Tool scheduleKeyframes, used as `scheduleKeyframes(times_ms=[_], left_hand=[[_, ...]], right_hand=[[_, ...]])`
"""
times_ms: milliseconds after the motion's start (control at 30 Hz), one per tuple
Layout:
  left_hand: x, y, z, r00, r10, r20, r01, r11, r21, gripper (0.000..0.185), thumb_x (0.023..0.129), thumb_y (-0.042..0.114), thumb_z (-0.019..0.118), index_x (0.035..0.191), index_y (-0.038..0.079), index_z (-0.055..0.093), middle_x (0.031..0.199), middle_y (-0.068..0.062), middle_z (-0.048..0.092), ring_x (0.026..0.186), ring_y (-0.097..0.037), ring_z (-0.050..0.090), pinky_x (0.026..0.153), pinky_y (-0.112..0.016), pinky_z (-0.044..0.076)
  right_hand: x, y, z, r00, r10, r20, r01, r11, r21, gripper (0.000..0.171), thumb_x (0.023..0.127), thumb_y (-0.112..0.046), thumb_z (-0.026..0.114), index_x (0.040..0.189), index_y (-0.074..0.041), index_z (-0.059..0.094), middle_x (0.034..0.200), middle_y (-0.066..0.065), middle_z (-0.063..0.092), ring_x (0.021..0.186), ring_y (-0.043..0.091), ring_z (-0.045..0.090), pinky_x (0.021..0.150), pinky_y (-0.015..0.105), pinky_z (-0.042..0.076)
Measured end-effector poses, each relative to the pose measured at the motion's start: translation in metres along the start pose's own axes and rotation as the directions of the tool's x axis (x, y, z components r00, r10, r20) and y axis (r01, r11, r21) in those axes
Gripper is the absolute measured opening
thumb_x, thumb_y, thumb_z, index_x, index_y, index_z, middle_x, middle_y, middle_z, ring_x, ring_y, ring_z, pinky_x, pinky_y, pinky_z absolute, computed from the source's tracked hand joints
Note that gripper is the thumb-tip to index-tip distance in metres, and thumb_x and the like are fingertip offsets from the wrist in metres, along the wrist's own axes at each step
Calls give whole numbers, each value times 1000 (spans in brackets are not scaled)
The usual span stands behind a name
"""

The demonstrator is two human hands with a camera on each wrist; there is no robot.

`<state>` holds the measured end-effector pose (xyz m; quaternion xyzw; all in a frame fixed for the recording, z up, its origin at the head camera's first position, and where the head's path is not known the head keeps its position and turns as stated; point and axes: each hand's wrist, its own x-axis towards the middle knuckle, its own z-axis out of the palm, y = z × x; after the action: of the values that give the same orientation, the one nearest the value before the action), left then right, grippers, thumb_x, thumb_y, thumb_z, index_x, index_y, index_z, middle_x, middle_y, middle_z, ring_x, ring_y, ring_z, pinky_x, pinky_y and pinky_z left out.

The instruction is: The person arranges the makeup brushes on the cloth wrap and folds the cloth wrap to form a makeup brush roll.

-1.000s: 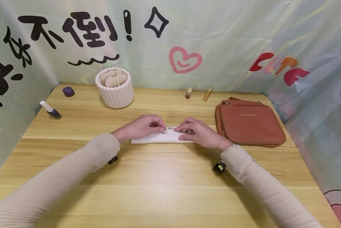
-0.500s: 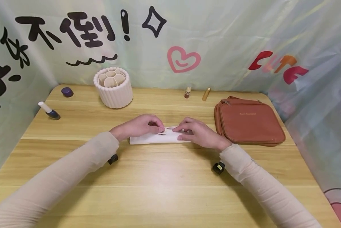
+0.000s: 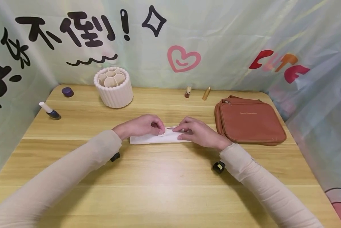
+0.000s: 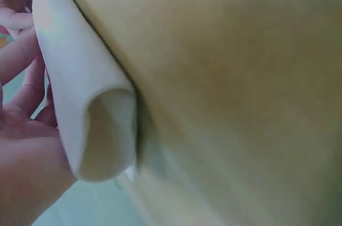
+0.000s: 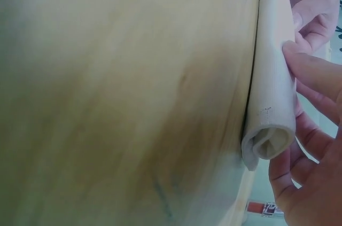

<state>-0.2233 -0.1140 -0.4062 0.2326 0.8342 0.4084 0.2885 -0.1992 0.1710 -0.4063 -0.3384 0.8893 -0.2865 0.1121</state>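
While both forearms reach in over the wooden table (image 3: 170, 196) in beige sleeves, I see my left hand (image 3: 140, 126) and right hand (image 3: 198, 133) meeting at the middle of a white rolled cloth (image 3: 156, 138) lying flat across the table's centre. My left hand has its fingers curled down, thumb and fingertips pinching a small flap at the cloth's top edge. My right hand lies palm down over the cloth's right end, its fingers bent and pressing along the top; in the right wrist view the thumb (image 5: 315, 71) presses the side of the roll and the fingers wrap behind it, so it has hold of the cloth too. Both wrist views show the roll's open end. To the right sits a brown zip pouch (image 3: 250, 122) with small embossed lettering too fine to read. On the backdrop behind, I can read "不倒!" in black brush characters (image 3: 85, 28) and a pink heart (image 3: 183, 58).
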Motion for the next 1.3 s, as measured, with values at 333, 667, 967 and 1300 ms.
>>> scheduleKeyframes(times_ms=[333,667,967,1300], left_hand=[[2,13,0,998,-58,26,56,996,64,7,104,15,74,109,12,72,114,-5,68,107,-24,58,101,-39,46],[1,2,-11,999,-54,4,54,998,25,25,108,28,69,128,13,74,133,-6,71,127,-25,59,116,-47,43],[-15,8,-5,998,56,-37,-38,921,387,53,102,45,76,146,17,68,145,-7,68,139,-33,53,120,-64,34],[-17,3,-5,985,152,-82,-112,925,363,31,110,32,66,133,14,76,132,-8,73,124,-28,65,109,-52,49]], right_hand=[[-1,0,-1,1000,-7,2,7,1000,3,35,99,-22,83,133,-15,79,119,1,69,99,17,64,91,41,57],[0,1,1,1000,-8,11,8,1000,5,34,100,-23,82,133,-17,79,120,2,69,100,19,62,90,40,54],[-2,-1,-2,1000,31,-5,-31,999,17,31,99,-23,83,130,-19,80,117,-1,69,98,18,61,90,40,53],[-1,-4,1,1000,27,-12,-27,1000,10,31,99,-23,83,130,-18,80,116,0,69,101,17,62,93,40,54]])
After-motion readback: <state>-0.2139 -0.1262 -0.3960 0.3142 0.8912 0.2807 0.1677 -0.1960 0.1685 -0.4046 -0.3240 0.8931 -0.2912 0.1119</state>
